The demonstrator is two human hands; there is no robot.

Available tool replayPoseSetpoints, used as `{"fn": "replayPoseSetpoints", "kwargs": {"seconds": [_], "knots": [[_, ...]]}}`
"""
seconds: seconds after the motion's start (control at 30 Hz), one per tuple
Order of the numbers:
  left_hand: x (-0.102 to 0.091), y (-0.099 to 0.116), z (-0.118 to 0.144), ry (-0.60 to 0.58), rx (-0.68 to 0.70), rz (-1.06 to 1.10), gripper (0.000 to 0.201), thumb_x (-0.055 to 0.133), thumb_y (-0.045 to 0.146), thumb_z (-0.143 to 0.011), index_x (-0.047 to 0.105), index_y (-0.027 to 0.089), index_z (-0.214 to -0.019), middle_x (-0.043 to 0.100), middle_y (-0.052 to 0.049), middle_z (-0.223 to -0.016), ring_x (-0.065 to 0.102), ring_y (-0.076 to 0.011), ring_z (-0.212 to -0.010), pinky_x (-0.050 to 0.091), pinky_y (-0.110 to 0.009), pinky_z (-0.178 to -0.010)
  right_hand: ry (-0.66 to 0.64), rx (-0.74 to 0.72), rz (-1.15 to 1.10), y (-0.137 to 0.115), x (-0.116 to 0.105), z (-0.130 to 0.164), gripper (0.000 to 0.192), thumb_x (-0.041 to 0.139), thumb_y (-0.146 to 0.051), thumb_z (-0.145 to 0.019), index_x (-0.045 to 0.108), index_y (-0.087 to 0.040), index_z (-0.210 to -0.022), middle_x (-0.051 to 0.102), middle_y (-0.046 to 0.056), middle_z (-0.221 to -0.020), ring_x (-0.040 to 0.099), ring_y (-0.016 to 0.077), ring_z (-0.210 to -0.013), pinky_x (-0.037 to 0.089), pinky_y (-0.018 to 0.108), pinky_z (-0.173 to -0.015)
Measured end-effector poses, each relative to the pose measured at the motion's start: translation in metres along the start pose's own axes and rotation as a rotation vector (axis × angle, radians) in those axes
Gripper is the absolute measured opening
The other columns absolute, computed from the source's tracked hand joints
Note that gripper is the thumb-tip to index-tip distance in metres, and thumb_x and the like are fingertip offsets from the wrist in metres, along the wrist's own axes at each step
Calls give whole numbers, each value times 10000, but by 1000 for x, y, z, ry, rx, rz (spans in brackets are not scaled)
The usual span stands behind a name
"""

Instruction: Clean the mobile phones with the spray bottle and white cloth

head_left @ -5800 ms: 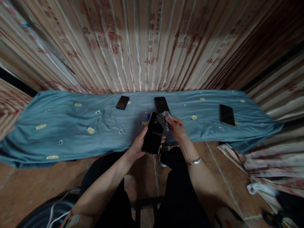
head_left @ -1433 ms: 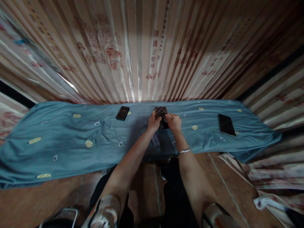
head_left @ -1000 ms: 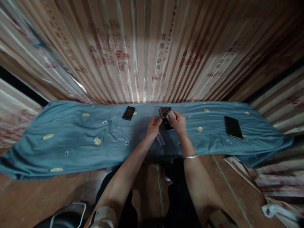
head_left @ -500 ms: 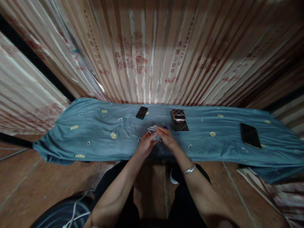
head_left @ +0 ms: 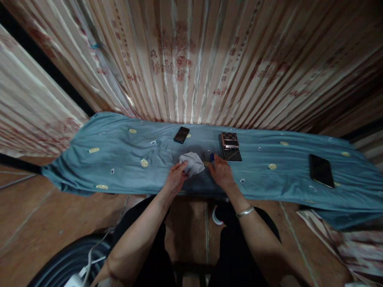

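A crumpled grey cloth [head_left: 193, 163] hangs from my left hand [head_left: 176, 175], pinched between thumb and fingers and spread out to the right. My right hand [head_left: 222, 172] is over the bed-like surface just right of the cloth, apart from it. Its thumb and fingers are around a small dark-blue object [head_left: 212, 157], whose kind I cannot make out and whose lower part the hand hides. Just beyond my right hand, a folding phone with a brown checkered cover [head_left: 229, 140] lies on top of a flat dark device [head_left: 232, 155].
Teal fabric [head_left: 161, 183] with yellow prints covers the long surface. A black phone [head_left: 181, 135] lies at the back, and a black tablet [head_left: 321, 170] at the right. Patterned curtains [head_left: 179, 91] hang behind. A coiled black hose-like thing [head_left: 72, 255] and a white cable lie at the lower left.
My right hand has let go of the cloth and moved right to the small blue object. The cloth, bunched between both hands before, now hangs opened out from my left hand.
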State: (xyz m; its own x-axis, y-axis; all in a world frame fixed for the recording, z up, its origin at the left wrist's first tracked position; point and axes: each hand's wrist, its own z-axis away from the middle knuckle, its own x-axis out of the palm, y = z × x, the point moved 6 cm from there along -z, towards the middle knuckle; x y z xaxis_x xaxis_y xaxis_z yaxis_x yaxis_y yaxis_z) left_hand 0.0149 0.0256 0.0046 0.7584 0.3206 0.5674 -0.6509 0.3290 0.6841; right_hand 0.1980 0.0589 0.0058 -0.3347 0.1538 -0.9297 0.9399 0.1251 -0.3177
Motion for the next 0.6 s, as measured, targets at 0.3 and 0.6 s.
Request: {"fn": "replayPoseSetpoints", "kwargs": {"seconds": [0.3,0.6], "knots": [[-3,3,-3,-22,69,29,283,884,176,-567,676,152,-759,738,-1,-715,687,-126,-647,556,-250,-676,-98,288,-743,4,-6,-11,427,709,-359,-739,714,-186,-1129,770,89,-1030,706,266,-973,536,381,-881],[-4,9,-13,-32,132,22,151,784,171,-701,672,165,-802,730,-26,-771,721,-204,-915,559,-370,-887,-363,531,-1764,-24,-10,2,304,674,-257,-661,684,-218,-962,758,31,-862,703,171,-730,538,213,-505]]}}
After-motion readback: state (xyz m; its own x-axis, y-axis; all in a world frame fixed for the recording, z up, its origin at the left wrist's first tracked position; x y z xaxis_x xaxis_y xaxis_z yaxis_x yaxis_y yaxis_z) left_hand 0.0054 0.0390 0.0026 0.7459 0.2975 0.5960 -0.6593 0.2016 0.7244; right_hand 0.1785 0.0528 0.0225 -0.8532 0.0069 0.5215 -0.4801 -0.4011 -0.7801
